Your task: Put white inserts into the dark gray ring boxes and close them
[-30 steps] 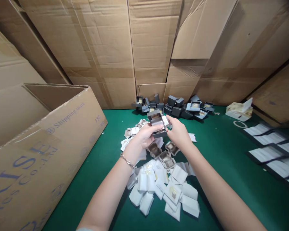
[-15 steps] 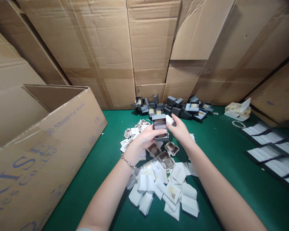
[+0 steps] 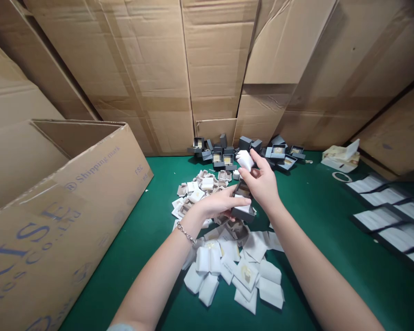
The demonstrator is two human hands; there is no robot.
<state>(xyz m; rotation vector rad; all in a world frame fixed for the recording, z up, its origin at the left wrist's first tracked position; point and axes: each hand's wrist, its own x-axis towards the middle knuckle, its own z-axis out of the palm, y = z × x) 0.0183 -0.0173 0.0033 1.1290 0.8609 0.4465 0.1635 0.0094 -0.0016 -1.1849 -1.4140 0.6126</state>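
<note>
The left hand (image 3: pixel 215 204) grips an open dark grey jewellery box (image 3: pixel 243 214) from the side, fingers (image 3: pixel 227 192) curled against it, with the box tilted and a white lining showing inside. The right hand (image 3: pixel 260 182) is closed in a pinch on a small white pad (image 3: pixel 244 160), holding it in the air just above the box, not touching it. A silver chain bracelet (image 3: pixel 186 233) sits on the left wrist. Behind the hands, along the foot of the wall, is a cluster of more dark grey boxes (image 3: pixel 248 146), some shut, some open with cream inserts and small gold-coloured items (image 3: pixel 217 157). Below the hands is a loose heap of white pads (image 3: pixel 207 276), and further up lie small beige box inserts (image 3: pixel 207 184), with a few more open inserts right under the held box. All this sits on a green work mat (image 3: pixel 331 276). To the right are black trays holding white cards (image 3: pixel 382 216), plus a small stack of papers (image 3: pixel 341 156) and a white ring (image 3: pixel 341 177). On the left stands an open cardboard carton (image 3: pixel 72 184) with blue print, including "Shipping mark". Flattened cardboard sheets (image 3: pixel 217 69) line the wall behind.
</note>
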